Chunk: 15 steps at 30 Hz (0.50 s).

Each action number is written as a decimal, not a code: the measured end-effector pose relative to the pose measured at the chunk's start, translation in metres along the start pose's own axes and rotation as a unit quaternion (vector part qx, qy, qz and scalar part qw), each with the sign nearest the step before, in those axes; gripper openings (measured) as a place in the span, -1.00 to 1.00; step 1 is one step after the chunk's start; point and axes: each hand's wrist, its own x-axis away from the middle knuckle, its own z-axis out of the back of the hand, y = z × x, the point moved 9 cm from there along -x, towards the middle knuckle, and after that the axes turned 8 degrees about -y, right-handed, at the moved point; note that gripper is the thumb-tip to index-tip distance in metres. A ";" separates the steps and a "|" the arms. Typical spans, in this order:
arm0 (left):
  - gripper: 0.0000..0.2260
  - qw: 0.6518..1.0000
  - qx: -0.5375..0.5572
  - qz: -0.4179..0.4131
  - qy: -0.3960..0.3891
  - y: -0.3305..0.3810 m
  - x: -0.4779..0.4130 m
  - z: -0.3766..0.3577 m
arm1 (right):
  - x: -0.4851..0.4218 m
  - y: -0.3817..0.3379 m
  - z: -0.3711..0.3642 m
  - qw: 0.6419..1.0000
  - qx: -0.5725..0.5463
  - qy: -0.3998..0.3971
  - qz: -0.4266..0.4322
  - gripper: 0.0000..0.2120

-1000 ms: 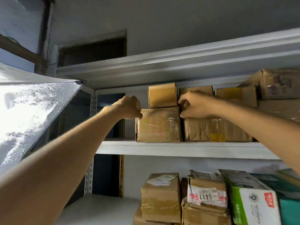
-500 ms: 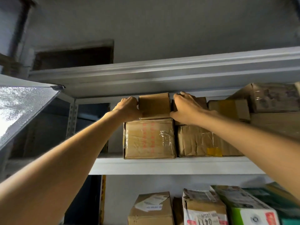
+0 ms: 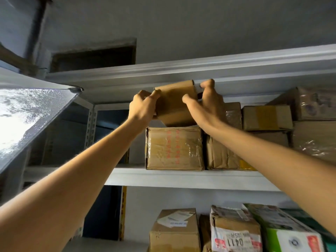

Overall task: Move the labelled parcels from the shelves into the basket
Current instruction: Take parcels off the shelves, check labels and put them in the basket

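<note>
The small box point(image 3: 172, 104), gripped between the left hand point(image 3: 143, 108) and the right hand point(image 3: 207, 106), sat tilted just under the upper shelf point(image 3: 236, 64), with little headroom. The taped box point(image 3: 174, 148) blocked the way straight down, and stacked cartons point(image 3: 267, 117) crowded the right. Left of the taped box, the middle shelf point(image 3: 181, 178) offered open room, though shadow possibly hid something deeper in.

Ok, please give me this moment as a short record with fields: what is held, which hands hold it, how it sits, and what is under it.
held thing: small brown box
left hand: grips the left side
right hand: grips the right side, thumb on the front face
pose: tilted, close under the upper shelf
under it: bigger box with red print; whether they touch is unclear
support: middle shelf
</note>
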 end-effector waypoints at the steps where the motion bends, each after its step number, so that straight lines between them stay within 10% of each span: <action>1: -0.69 1.000 0.012 0.016 0.003 -0.001 0.003 0.001 | 0.002 -0.002 0.000 1.000 -0.003 -0.004 -0.004 -0.40; 15: -0.57 0.988 0.083 0.036 -0.126 -0.015 0.054 -0.025 | 0.053 0.037 0.011 0.988 -0.152 -0.019 -0.002 -0.65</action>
